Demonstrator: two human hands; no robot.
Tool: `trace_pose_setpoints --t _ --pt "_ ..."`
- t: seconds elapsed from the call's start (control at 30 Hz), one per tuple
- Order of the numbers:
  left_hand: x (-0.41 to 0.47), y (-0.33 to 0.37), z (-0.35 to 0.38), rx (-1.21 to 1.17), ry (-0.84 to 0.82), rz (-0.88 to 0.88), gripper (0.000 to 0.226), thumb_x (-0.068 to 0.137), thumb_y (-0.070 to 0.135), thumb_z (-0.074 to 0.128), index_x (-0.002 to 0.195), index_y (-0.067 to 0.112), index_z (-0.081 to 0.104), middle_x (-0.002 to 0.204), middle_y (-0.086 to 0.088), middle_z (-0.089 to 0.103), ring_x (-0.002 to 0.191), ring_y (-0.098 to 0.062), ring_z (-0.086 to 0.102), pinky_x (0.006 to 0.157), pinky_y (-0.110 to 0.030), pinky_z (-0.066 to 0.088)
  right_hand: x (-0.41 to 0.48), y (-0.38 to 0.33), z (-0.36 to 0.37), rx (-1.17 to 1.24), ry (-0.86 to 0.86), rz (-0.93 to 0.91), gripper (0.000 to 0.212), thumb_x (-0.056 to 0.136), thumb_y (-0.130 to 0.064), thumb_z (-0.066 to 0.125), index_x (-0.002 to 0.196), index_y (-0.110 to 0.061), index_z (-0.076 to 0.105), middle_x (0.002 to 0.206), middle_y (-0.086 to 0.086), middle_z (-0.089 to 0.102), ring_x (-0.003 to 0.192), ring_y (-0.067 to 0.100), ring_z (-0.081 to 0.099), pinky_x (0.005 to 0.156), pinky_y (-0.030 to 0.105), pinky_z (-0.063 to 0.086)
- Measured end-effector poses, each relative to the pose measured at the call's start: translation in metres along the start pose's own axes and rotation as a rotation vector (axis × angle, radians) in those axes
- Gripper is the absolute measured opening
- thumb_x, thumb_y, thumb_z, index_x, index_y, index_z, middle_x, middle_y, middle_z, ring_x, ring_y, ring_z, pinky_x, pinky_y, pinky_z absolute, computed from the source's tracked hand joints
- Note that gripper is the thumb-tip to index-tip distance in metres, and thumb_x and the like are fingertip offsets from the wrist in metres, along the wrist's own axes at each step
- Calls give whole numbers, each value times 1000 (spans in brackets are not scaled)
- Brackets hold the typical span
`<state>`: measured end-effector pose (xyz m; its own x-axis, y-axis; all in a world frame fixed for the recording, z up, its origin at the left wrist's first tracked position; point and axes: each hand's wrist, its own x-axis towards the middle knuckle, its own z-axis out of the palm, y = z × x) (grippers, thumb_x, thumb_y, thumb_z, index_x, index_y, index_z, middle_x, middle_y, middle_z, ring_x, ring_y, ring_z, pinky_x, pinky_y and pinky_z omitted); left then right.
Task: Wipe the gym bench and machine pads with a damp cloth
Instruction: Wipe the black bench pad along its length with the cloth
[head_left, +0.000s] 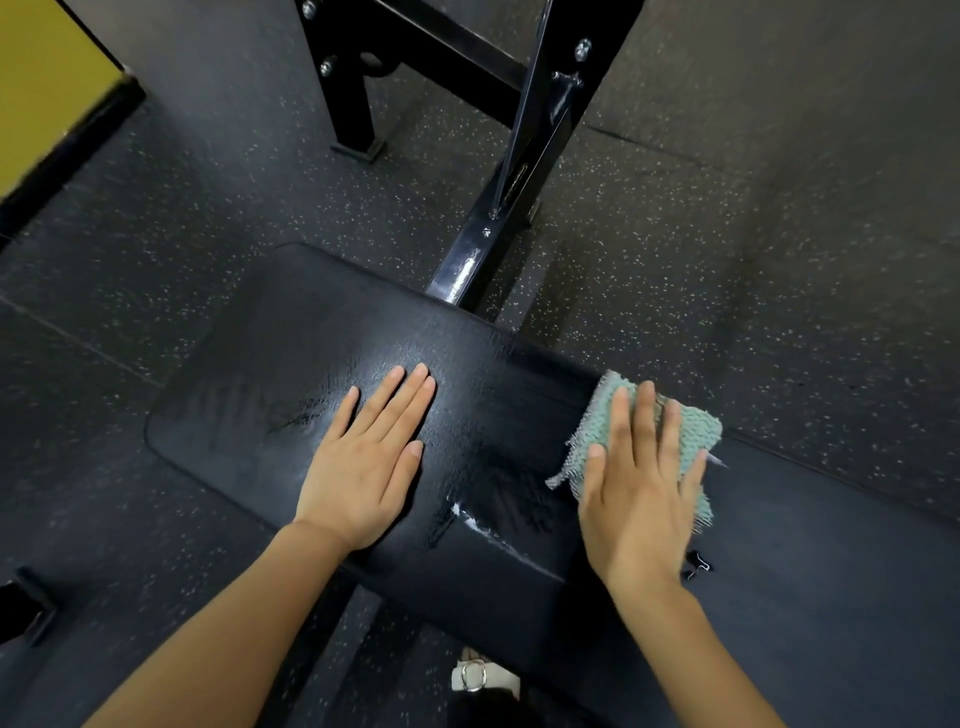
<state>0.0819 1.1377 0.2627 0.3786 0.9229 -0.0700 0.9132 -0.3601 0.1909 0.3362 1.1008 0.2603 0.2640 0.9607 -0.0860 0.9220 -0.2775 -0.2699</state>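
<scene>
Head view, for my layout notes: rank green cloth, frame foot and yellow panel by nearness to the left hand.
From the left hand:
1. green cloth, right, on the bench.
2. frame foot, ahead on floor.
3. yellow panel, far left.

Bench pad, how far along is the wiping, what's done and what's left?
Done: damp streaks shine across the middle of the bench pad, beside the flat left hand. In hand: the right hand presses the green cloth flat near the pad's far edge. Left: the stretch to the right looks matte and dry; other machine pads aren't in view.
</scene>
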Motion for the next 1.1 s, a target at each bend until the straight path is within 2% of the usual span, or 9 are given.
trace_pose_setpoints --t 0.1,0.2,0.27,0.53,0.67,0.8,0.9,1.0,1.1 --pt "0 1 0 1 4 2 55 104 32 22 158 19 20 165 5 17 153 -13 10 124 -37 3 7 -35 9 -16 14 -72 58 101 -35 18 156 -18 22 163 2 17 150 27 15 119 55 12" --pt "0 0 -1 -6 3 8 55 104 31 23 157 18 21 165 5 17 153 -13 10 123 -37 4 13 -74 18 3 -30 -162 59 100 -35 17 157 -20 18 164 0 13 151 25 11 119 51 1" --pt "1 -1 -1 -19 2 9 55 104 31 23 158 18 21 165 5 16 153 -12 9 124 -36 3 14 -87 20 27 -56 -204 59 100 -35 16 157 -22 16 165 -2 10 152 22 7 120 50 1" --pt "0 -7 -2 -58 -32 33 55 105 33 23 158 21 16 166 5 14 153 -12 6 124 -33 0 -39 -17 8 -90 -35 -233 57 102 -34 20 157 -17 21 164 1 18 151 23 16 118 53 24" --pt "3 -21 -7 -49 -74 144 55 105 34 20 158 21 13 165 5 14 153 -12 7 123 -29 1 -62 -22 6 -95 -54 -223 59 100 -33 23 156 -16 22 164 2 20 150 26 18 115 54 20" --pt "6 -28 -10 -33 -69 182 54 105 31 23 158 19 19 165 3 18 153 -13 9 123 -30 5 -89 -44 11 -98 -114 -438 61 95 -33 32 154 -18 31 163 1 23 149 26 23 113 54 21" --pt "6 -28 -9 -37 -76 196 55 104 31 23 158 19 19 165 4 18 153 -13 9 123 -32 6 -92 -46 12 -63 -161 -525 58 96 -34 34 153 -22 34 162 -4 24 149 21 23 114 50 21" --pt "7 -30 -11 -25 -81 208 55 104 31 23 158 19 18 165 5 15 153 -14 7 123 -35 6 -67 -48 10 -57 -173 -535 57 99 -33 32 155 -24 28 163 -6 20 151 18 18 117 49 17" --pt "7 -30 -11 -20 -95 202 56 104 32 21 158 19 16 166 6 13 153 -14 6 123 -39 6 -27 -57 12 -49 -139 -462 56 101 -32 26 156 -24 24 164 -6 17 151 17 13 118 49 15"
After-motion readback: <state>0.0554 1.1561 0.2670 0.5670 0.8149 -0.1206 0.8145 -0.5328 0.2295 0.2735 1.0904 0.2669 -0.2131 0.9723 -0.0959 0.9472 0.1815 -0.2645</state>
